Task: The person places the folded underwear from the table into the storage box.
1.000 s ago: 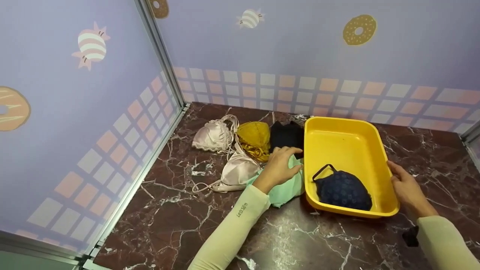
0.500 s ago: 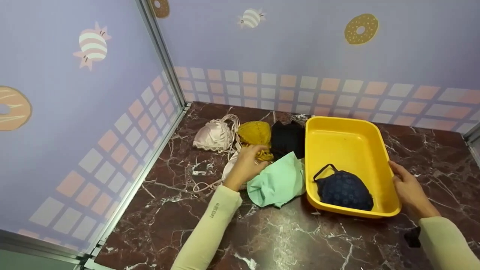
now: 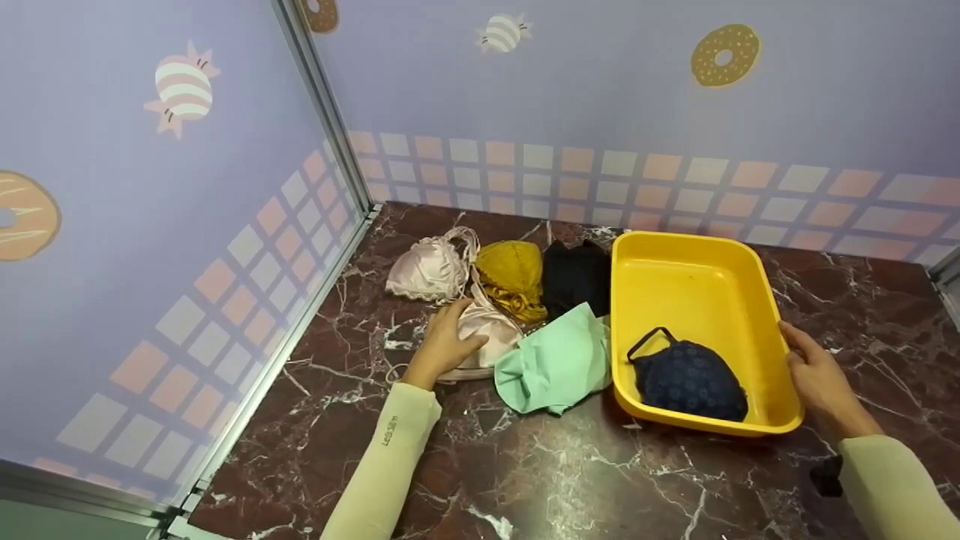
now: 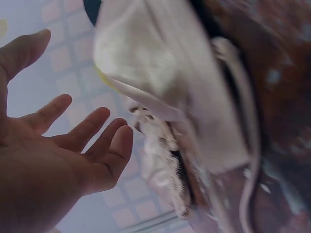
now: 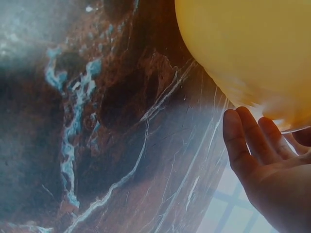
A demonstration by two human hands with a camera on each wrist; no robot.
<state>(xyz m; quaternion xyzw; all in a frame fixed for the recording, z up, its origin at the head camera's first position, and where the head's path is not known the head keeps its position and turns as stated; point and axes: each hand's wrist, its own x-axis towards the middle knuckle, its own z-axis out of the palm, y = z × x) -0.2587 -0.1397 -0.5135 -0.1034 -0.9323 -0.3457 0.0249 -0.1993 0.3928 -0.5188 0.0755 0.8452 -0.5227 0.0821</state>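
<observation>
Head view: The left hand (image 3: 442, 346) is positioned at the left side of the near cup of the pale pink bra (image 3: 489, 331). Its fingers are spread and grip nothing. The bra lies on the dark marbled table (image 3: 570, 480), left of the yellow tray (image 3: 675, 292); its second cup lies farther left and far. The mustard bra (image 3: 510, 268) lies beyond the near cup, with the black garment (image 3: 576, 277) to its right. The mint-green garment (image 3: 555, 364) lies between the near cup and the tray. The navy bra (image 3: 688, 380) rests in the near part of the tray. The right hand (image 3: 821, 379) rests against the tray's right side.

Left wrist view: The left hand is wide, thumb well apart from the fingers, palm exposed. The pink bra is beside the fingertips, partly blurred; contact cannot be confirmed.

Right wrist view: The right hand's fingers are extended, tips against the tray's outer surface. Thumb position cannot be determined here.
</observation>
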